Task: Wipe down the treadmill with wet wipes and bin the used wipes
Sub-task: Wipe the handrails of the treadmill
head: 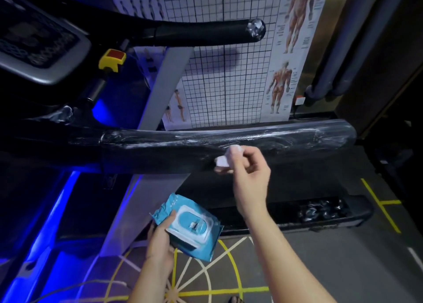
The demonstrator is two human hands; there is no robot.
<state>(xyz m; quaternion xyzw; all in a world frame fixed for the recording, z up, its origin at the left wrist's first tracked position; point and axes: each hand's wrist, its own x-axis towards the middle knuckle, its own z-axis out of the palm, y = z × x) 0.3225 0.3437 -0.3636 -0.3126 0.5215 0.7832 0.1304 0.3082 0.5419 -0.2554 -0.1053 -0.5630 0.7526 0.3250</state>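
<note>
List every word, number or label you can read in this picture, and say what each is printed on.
Nothing here can be read for certain.
Muscle poster: labels beside the figures, too blurred.
Grid chart: print beside its small figures, too small.
Treadmill console: rows of markings, too dark and blurred.
Wipes pack: white marks near its top edge, too small.

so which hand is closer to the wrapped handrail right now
Right. The right hand pinches a wipe up at the wrapped handrail; the left hand is lower down, below it, gripping the wipes pack.
</note>
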